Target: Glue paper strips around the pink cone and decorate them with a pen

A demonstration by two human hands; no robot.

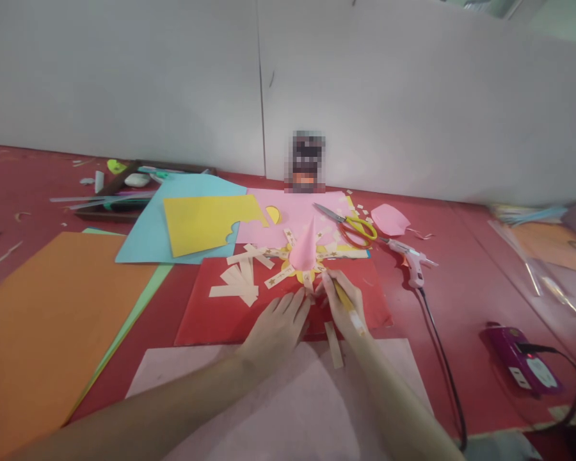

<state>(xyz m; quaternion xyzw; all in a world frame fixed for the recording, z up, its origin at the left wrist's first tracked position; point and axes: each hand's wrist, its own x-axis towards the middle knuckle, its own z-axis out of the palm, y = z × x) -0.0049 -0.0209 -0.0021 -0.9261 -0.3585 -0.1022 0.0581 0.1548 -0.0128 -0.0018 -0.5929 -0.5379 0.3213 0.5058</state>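
A pink paper cone stands upright on a yellow scalloped paper base. Cream paper strips with brown stars and marks, such as one strip, fan out around it. My left hand lies flat with fingers stretched, its fingertips at the near strip in front of the cone. In my right hand is a slim yellow pen, its tip close to the strips at the cone's right front. Plain cream strips lie in a loose pile to the left on a red sheet.
Scissors and a pink glue gun with a cord lie to the right, near a purple power socket box. Yellow, blue and orange sheets spread leftward. A dark tray sits behind.
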